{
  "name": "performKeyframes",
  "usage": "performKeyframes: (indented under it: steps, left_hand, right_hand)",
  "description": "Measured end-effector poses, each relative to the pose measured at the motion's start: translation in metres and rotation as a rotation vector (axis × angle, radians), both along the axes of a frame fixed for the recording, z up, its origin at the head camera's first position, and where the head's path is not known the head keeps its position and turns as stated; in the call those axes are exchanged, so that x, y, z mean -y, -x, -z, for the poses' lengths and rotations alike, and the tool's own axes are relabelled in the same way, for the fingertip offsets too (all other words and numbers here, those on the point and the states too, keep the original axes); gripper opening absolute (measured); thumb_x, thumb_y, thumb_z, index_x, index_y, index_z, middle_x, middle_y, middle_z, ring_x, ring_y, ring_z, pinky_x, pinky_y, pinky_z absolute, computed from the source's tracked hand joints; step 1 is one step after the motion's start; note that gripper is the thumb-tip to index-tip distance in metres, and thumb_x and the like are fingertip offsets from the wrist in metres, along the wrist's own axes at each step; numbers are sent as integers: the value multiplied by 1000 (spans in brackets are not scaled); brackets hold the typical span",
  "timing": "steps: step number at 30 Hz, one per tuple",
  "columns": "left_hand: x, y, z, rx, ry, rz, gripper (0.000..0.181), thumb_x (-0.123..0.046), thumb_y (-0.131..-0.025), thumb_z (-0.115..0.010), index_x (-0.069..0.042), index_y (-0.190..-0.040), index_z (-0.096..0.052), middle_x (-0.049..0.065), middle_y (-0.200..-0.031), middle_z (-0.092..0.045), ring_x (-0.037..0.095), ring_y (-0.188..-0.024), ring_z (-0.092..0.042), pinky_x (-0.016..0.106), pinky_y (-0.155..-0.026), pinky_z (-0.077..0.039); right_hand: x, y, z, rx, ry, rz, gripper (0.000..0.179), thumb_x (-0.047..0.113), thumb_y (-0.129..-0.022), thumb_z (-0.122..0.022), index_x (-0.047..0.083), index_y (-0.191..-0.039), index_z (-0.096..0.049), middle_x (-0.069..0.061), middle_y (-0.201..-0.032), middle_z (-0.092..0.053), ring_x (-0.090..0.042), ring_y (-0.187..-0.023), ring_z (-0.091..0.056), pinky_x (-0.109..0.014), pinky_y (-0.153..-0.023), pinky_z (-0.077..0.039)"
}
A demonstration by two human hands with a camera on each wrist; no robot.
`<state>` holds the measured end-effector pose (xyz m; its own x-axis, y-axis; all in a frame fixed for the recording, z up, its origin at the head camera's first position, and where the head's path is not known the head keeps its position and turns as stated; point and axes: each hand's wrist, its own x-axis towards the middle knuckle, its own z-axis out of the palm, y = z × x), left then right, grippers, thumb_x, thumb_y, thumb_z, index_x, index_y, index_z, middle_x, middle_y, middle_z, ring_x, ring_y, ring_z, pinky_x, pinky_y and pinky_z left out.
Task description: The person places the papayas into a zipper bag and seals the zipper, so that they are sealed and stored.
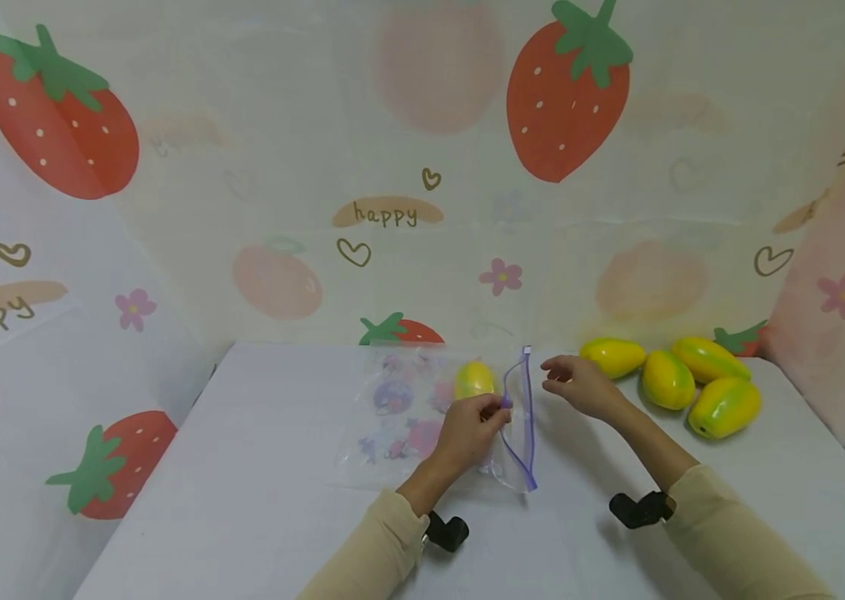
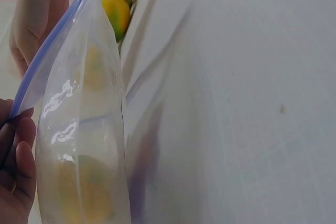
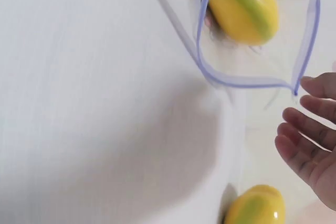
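Observation:
A clear zip bag (image 1: 362, 454) with printed pictures and a purple zip edge stands on the white table. My left hand (image 1: 467, 429) pinches the zip edge of its mouth. The mouth gapes towards the right, and a yellow-green mango (image 3: 247, 9) shows inside it in the right wrist view. In the left wrist view two blurred yellow shapes show through the plastic. My right hand (image 1: 583, 387) holds nothing and hovers just right of the mouth, its fingers spread and slightly bent, close to the zip's corner in the right wrist view.
Several more mangoes (image 1: 725, 408) lie grouped at the back right of the table (image 1: 227, 517), the nearest mango (image 1: 612, 357) just behind my right hand. A strawberry-print backdrop (image 1: 280, 167) rises behind the table. Each wrist bears a black camera (image 1: 640, 508).

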<state>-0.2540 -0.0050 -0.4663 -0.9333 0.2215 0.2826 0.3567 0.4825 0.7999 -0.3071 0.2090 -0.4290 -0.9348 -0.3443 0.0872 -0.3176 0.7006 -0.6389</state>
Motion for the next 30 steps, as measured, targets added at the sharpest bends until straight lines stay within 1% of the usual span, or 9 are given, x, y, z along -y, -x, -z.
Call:
performKeyframes:
  steps: [4, 7, 11, 16, 20, 26, 28, 30]
  left_hand:
    - [1, 0, 0, 10, -4, 0, 17, -17, -92, -66, -5, -102, -74, 4, -87, -74, 5, -73, -57, 15, -71, -50]
    - [1, -1, 0, 5, -10, 2, 17, -16, -92, -66, -5, -102, -74, 4, -88, -74, 7, -73, -59, 16, -72, -51]
    - [1, -1, -1, -8, -23, 6, 16, -15, -92, -66, -4, -101, -74, 7, -88, -74, 9, -74, -60, 17, -71, -51]
    - [1, -3, 1, 5, -41, 9, 17, -15, -92, -66, -3, -101, -74, 8, -88, -74, 9, -73, -59, 16, -70, -51]
    - [1, -3, 2, 29, -66, 6, 17, -16, -92, -66, -3, -101, -74, 8, -88, -74, 8, -73, -59, 16, -71, -51]
    - [0, -3, -1, 98, -138, -11, 18, -16, -92, -65, -2, -101, -73, 8, -87, -74, 8, -75, -62, 16, -71, -52]
    - [0, -4, -2, 104, -139, -14, 18, -16, -93, -64, -2, -101, -73, 8, -87, -75, 9, -76, -64, 16, -71, -52]
    - [-1, -4, -3, 94, -127, -23, 19, -17, -93, -64, -3, -102, -73, 7, -88, -75, 10, -76, -65, 16, -71, -52]
  right_hand:
    - [-6, 2, -3, -99, -46, -15, 30, 9, -91, -63, -9, -115, -63, -26, -105, -67, -35, -93, -62, -50, -86, -52]
    - [-10, 4, -6, -146, -101, -19, 31, 9, -90, -63, -8, -116, -63, -26, -106, -66, -37, -96, -62, -51, -88, -52]
    - [-14, 7, -12, -168, -182, -17, 33, 11, -90, -63, -6, -118, -63, -24, -107, -65, -38, -98, -61, -51, -88, -52]
    - [-22, 9, -16, -204, -248, -20, 33, 9, -89, -64, -6, -119, -63, -25, -110, -64, -40, -98, -62, -51, -88, -52]
    - [-27, 11, -18, -223, -286, -22, 33, 8, -88, -65, -6, -118, -63, -28, -113, -62, -42, -99, -60, -53, -91, -51]
    - [-34, 19, -24, -236, -334, -46, 34, 8, -87, -65, -5, -118, -63, -28, -113, -60, -42, -101, -56, -55, -93, -48]
    - [-37, 23, -25, -236, -344, -48, 35, 8, -86, -65, -5, -118, -63, -29, -113, -60, -43, -101, -55, -55, -93, -48]
    - [-40, 26, -26, -243, -352, -53, 36, 7, -84, -64, -6, -118, -62, -29, -113, -59, -44, -100, -55, -55, -92, -47]
